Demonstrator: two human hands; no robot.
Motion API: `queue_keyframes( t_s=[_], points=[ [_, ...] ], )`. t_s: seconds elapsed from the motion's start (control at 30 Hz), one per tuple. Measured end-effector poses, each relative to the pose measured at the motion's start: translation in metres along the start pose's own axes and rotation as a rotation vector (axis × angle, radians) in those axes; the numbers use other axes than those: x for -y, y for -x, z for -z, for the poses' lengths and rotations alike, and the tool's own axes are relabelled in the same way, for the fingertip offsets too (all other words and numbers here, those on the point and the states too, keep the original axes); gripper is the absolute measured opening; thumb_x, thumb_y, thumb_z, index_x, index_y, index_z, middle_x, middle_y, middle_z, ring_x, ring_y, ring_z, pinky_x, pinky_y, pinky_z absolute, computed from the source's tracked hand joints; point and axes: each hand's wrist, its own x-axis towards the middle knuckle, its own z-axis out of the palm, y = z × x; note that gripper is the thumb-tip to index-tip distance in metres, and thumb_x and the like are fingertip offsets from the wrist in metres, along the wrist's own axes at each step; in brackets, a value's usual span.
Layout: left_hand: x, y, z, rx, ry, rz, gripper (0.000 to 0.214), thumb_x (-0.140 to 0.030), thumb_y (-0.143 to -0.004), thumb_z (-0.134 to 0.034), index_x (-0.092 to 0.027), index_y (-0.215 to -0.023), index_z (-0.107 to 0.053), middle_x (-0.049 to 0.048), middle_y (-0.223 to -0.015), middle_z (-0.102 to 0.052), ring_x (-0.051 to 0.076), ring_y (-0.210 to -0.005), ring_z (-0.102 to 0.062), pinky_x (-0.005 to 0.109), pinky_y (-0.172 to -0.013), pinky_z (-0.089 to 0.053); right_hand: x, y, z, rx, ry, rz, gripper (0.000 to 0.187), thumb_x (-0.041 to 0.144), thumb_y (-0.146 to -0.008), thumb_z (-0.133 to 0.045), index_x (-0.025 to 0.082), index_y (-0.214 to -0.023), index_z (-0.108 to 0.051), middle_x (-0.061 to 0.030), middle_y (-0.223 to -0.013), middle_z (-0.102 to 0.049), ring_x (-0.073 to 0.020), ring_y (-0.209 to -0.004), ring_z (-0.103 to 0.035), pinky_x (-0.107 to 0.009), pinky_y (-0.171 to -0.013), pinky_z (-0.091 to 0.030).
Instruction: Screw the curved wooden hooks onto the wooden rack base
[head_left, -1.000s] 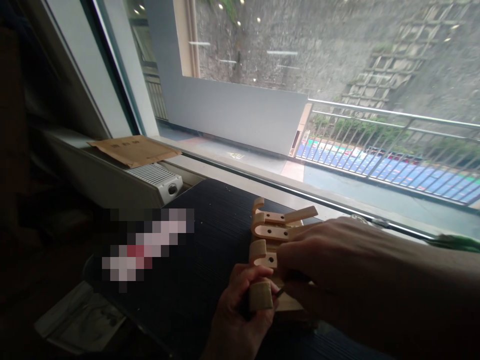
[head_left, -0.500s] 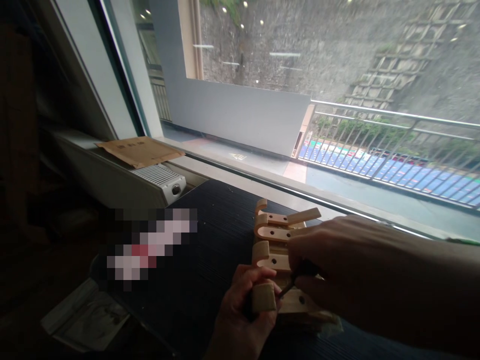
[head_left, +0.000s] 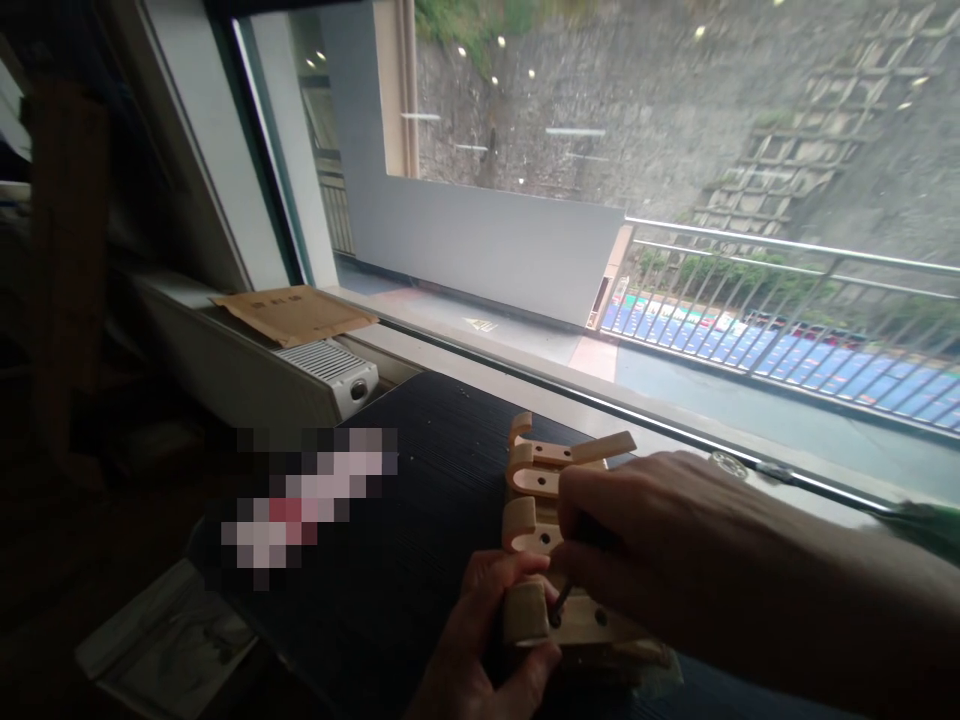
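Observation:
A row of pale curved wooden hooks (head_left: 520,522) lies on the dark tabletop (head_left: 420,470), each with dark round holes in its flat part. My left hand (head_left: 476,630) is closed around the curled end of the nearest hook (head_left: 526,612), thumb in front and fingers behind. Above the row, my right hand (head_left: 637,520) is wrapped round the dark handle of a screwdriver. The thin screwdriver shaft (head_left: 562,597) slants down, its tip at a hole beside the curl of the nearest hook. My right hand hides most of the handle and parts of the middle hooks.
A pixelated pale item (head_left: 315,500) lies on the table to the left. Behind it, a brown envelope (head_left: 296,313) rests on a white radiator (head_left: 330,367). The window sill (head_left: 480,362) runs along the table's far side. Below the table's left edge sits a pale box (head_left: 165,640).
My right hand has shifted slightly left, and the screwdriver stands steeper. My left thumb has moved lower on the nearest hook. The whole view has shifted a little.

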Motion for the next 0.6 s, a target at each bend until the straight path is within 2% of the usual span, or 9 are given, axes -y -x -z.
queue_keyframes(
  t_s=[0.07, 0.1, 0.17, 0.23, 0.3, 0.33, 0.4, 0.5, 0.6],
  points=[
    [-0.003, -0.008, 0.0, 0.028, 0.008, 0.016, 0.051, -0.007, -0.073, -0.058, -0.031, -0.117, -0.051, -0.0009, -0.104, -0.058, 0.018, -0.093, -0.059, 0.027, -0.084, -0.047, -0.003, -0.003, -0.004, 0.102, 0.048, 0.063, 0.015, 0.017, -0.078, -0.057, 0.022, -0.063, -0.055, 0.0039, -0.064, -0.058, -0.0067, -0.049, -0.043, -0.024, -0.046, -0.027],
    [-0.004, -0.015, -0.001, 0.045, 0.012, 0.032, 0.051, -0.008, -0.073, -0.058, -0.031, -0.118, -0.051, -0.0007, -0.104, -0.058, 0.018, -0.095, -0.059, 0.028, -0.086, -0.046, -0.007, -0.004, -0.007, 0.117, 0.088, 0.047, 0.014, 0.017, -0.08, -0.054, 0.021, -0.067, -0.054, 0.0035, -0.065, -0.058, -0.0071, -0.049, -0.043, -0.025, -0.046, -0.024],
    [-0.006, -0.031, 0.0, 0.071, 0.019, 0.053, 0.053, -0.006, -0.072, -0.059, -0.029, -0.119, -0.051, -0.0001, -0.107, -0.058, 0.018, -0.101, -0.057, 0.028, -0.091, -0.043, -0.016, -0.006, -0.014, 0.086, 0.141, -0.006, 0.011, 0.019, -0.081, -0.051, 0.02, -0.07, -0.051, 0.0033, -0.064, -0.056, -0.0078, -0.049, -0.04, -0.025, -0.046, -0.02],
    [-0.009, -0.05, 0.005, 0.124, 0.009, 0.082, 0.055, -0.006, -0.07, -0.06, -0.025, -0.121, -0.05, 0.0006, -0.105, -0.059, 0.018, -0.102, -0.056, 0.029, -0.094, -0.041, -0.029, -0.007, -0.021, -0.004, 0.171, -0.096, 0.01, 0.024, -0.081, -0.05, 0.021, -0.071, -0.05, 0.0042, -0.057, -0.053, -0.009, -0.047, -0.037, -0.025, -0.047, -0.018],
    [-0.014, -0.067, 0.015, 0.252, 0.02, 0.144, 0.056, -0.006, -0.068, -0.063, -0.022, -0.121, -0.051, 0.0004, -0.099, -0.062, 0.018, -0.097, -0.059, 0.03, -0.09, -0.044, -0.041, -0.007, -0.026, -0.035, 0.149, -0.213, 0.005, 0.027, -0.08, -0.05, 0.023, -0.079, -0.052, 0.0044, -0.057, -0.055, -0.01, -0.047, -0.038, -0.024, -0.047, -0.018],
    [-0.018, -0.075, 0.022, 0.362, 0.041, 0.195, 0.056, -0.008, -0.068, -0.063, -0.021, -0.121, -0.051, 0.0005, -0.098, -0.064, 0.019, -0.093, -0.061, 0.03, -0.084, -0.046, -0.046, -0.006, -0.028, -0.063, 0.138, -0.272, 0.006, 0.028, -0.078, -0.051, 0.023, -0.082, -0.052, 0.0043, -0.057, -0.055, -0.0107, -0.047, -0.038, -0.024, -0.047, -0.018],
    [-0.03, -0.089, 0.035, 0.576, 0.019, 0.244, 0.06, -0.011, -0.066, -0.068, -0.021, -0.123, -0.051, 0.0019, -0.104, -0.065, 0.02, -0.094, -0.061, 0.031, -0.084, -0.047, -0.054, -0.003, -0.031, -0.079, 0.082, -0.301, 0.011, 0.026, -0.077, -0.049, 0.024, -0.088, -0.051, 0.0043, -0.059, -0.056, -0.0117, -0.049, -0.041, -0.023, -0.049, -0.021],
    [-0.055, -0.105, 0.048, 0.725, -0.152, 0.186, 0.062, -0.016, -0.065, -0.072, -0.022, -0.123, -0.053, 0.0027, -0.112, -0.065, 0.021, -0.101, -0.06, 0.034, -0.091, -0.043, -0.055, 0.004, -0.032, -0.095, 0.009, -0.288, 0.017, 0.026, -0.076, -0.049, 0.025, -0.093, -0.05, 0.0047, -0.062, -0.058, -0.0125, -0.052, -0.045, -0.023, -0.05, -0.023],
    [-0.077, -0.12, 0.047, 0.816, -0.227, 0.116, 0.05, -0.022, -0.071, -0.07, -0.025, -0.119, -0.057, 0.0008, -0.11, -0.066, 0.021, -0.104, -0.058, 0.033, -0.092, -0.042, -0.05, 0.009, -0.033, -0.089, -0.059, -0.239, 0.014, 0.028, -0.076, -0.053, 0.025, -0.09, -0.051, 0.0047, -0.064, -0.059, -0.0125, -0.055, -0.049, -0.022, -0.051, -0.025]
  ],
)
